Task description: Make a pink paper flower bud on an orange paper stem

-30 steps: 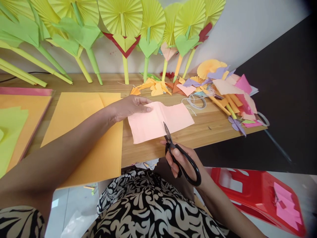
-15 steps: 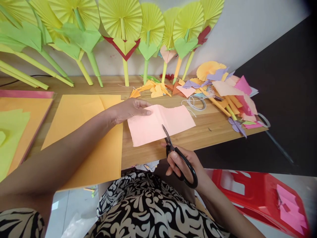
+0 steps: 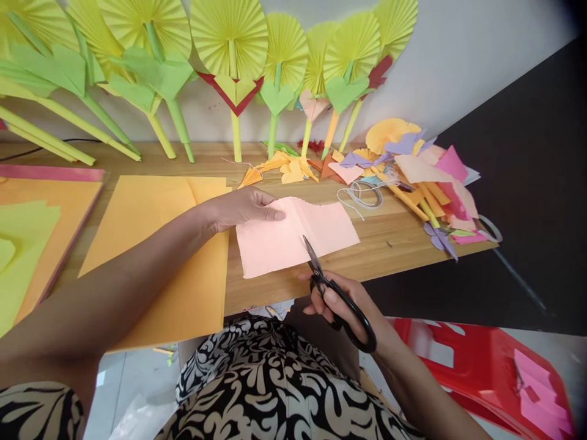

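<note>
A pale pink sheet of paper point(image 3: 293, 235) lies on the wooden table point(image 3: 389, 241), creased down its middle. My left hand point(image 3: 243, 206) rests on the sheet's upper left corner, fingers pressed together on it. My right hand point(image 3: 342, 302) grips black scissors point(image 3: 337, 296) by the handles. The closed blades point up onto the sheet's lower edge near the crease.
A large orange sheet point(image 3: 160, 244) lies left of the pink one, with more orange and green paper point(image 3: 27, 238) at far left. Yellow paper fans point(image 3: 229, 43) on stems lean on the wall. Coloured scraps point(image 3: 422, 177) and coiled string point(image 3: 364, 194) sit at right. A red plastic stool point(image 3: 481, 366) stands below.
The scissors and my right hand drew back slightly toward me and right. My left hand stays on the pink sheet, which has barely shifted.
</note>
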The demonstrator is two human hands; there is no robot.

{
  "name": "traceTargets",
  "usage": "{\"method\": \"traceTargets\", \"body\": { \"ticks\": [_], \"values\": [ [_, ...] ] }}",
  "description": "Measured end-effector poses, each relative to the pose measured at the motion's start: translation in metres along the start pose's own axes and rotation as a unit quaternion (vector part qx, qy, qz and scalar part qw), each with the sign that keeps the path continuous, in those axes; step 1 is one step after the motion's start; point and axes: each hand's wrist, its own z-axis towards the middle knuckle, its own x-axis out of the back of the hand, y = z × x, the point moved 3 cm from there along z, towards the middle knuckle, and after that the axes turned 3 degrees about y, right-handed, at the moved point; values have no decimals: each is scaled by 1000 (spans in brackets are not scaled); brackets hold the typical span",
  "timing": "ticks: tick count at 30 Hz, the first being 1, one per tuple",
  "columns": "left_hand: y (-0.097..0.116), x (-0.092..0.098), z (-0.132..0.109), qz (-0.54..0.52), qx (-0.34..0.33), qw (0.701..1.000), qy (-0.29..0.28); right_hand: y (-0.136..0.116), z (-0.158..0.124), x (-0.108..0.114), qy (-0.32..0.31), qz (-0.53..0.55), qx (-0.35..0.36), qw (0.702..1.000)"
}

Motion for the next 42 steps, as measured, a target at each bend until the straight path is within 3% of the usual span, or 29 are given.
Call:
{"method": "traceTargets", "body": {
  "ticks": [14,24,37,42],
  "values": [
    [0,-5,0,22,-25,999,-16,-6,5,-6,34,7,14,999],
    [-4,-6,2,-11,2,1000,-23,-4,7,-7,61,2,15,998],
    [-6,-4,2,-26,3,999,-31,-2,7,-2,58,-24,-8,998],
    [-6,-6,1,-31,-1,999,-36,-4,9,1,19,-60,11,998]
  ]
}}
